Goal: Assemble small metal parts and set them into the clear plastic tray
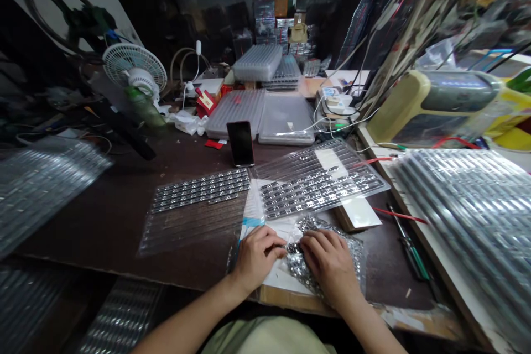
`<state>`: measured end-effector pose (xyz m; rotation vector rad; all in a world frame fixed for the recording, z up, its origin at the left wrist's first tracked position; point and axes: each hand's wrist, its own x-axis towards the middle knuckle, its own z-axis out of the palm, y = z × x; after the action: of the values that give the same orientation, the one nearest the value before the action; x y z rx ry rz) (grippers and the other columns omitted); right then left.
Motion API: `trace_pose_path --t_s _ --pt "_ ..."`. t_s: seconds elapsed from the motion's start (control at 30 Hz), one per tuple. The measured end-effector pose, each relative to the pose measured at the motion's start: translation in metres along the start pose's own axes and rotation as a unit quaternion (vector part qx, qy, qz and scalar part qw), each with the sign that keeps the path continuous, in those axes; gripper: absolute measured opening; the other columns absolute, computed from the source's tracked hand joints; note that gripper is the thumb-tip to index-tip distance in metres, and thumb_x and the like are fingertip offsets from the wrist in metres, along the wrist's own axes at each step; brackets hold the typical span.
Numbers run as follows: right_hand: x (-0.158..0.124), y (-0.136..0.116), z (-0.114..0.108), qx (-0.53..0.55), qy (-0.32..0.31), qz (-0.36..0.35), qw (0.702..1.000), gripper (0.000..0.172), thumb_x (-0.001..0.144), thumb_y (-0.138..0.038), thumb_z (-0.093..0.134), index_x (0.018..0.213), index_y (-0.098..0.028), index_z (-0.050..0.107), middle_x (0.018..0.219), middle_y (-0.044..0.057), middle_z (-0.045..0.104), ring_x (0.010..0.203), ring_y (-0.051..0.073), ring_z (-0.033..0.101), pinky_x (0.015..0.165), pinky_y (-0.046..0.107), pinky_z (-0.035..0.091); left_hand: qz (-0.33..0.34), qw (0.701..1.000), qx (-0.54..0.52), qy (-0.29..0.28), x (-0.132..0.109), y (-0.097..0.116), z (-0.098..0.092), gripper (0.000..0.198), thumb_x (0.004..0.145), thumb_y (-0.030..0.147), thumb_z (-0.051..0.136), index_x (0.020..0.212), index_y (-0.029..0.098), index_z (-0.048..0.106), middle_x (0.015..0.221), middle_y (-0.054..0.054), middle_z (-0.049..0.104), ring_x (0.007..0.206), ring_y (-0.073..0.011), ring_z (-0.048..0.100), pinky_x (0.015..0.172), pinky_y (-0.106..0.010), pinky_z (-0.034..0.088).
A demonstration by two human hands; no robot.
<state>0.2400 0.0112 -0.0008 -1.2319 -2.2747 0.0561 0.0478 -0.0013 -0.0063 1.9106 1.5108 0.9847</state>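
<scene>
My left hand (258,254) is closed in a pinch, thumb and forefinger together at the edge of a heap of small shiny metal parts (297,265). What sits between those fingertips is too small to make out. Fingers curled down, my right hand (329,260) rests over the same heap, and its fingertips are partly hidden. A few dark metal pieces (293,248) lie between both hands. Beyond them is a clear ribbed plastic tray (323,177) with rows of metal parts in its grooves. To its left lies another grooved tray (199,193), partly filled with similar rows.
A phone (240,144) stands upright behind the trays. At the right lie a green-handled screwdriver (415,257) and a stack of ribbed trays (468,221). More trays (45,182) are at the left, near a white fan (135,69). A small box (359,213) sits under the right tray.
</scene>
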Motion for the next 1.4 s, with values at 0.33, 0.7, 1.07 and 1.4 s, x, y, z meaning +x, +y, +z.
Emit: trace_pose_path --t_s 0.33,0.7,1.07,1.4 --pt "-0.003 0.006 0.003 0.069 0.041 0.039 0.996 0.013 0.089 -0.015 0.046 0.087 -0.019 0.059 0.082 0.004 0.064 0.080 0.018 0.053 0.075 0.032 0.040 0.016 0.999 0.028 -0.014 0.000 -0.004 0.002 0.013 0.073 0.015 0.073 0.081 0.025 0.074 0.080 -0.002 0.068 0.078 -0.0168 0.062 0.072 -0.028 0.048" --pt "0.005 -0.017 0.003 0.156 0.044 0.049 0.986 0.027 0.091 -0.013 0.040 0.105 -0.021 0.061 0.091 0.007 0.064 0.086 0.020 0.057 0.074 0.033 0.049 0.001 0.995 0.077 0.060 0.035 -0.020 -0.031 0.009 0.077 0.020 0.069 0.084 0.025 0.073 0.086 -0.003 0.069 0.084 -0.0189 0.061 0.079 -0.033 0.045" --pt "0.012 -0.043 0.033 0.126 -0.011 0.093 0.988 0.015 0.088 -0.029 0.057 0.077 -0.024 0.065 0.077 0.001 0.067 0.075 0.018 0.056 0.069 0.031 0.037 -0.035 0.951 0.275 0.136 0.065 -0.081 -0.077 0.012 0.081 0.030 0.062 0.084 0.027 0.073 0.096 -0.004 0.064 0.093 -0.0238 0.054 0.090 -0.043 0.033" --pt "0.012 -0.044 0.034 0.072 -0.001 0.065 0.995 0.013 0.088 -0.029 0.057 0.087 -0.031 0.071 0.087 0.001 0.068 0.079 0.017 0.056 0.071 0.032 0.036 0.032 0.984 0.167 0.047 0.159 -0.026 -0.041 0.016 0.085 0.028 0.057 0.085 0.023 0.072 0.095 -0.004 0.069 0.094 -0.0211 0.058 0.092 -0.039 0.031"
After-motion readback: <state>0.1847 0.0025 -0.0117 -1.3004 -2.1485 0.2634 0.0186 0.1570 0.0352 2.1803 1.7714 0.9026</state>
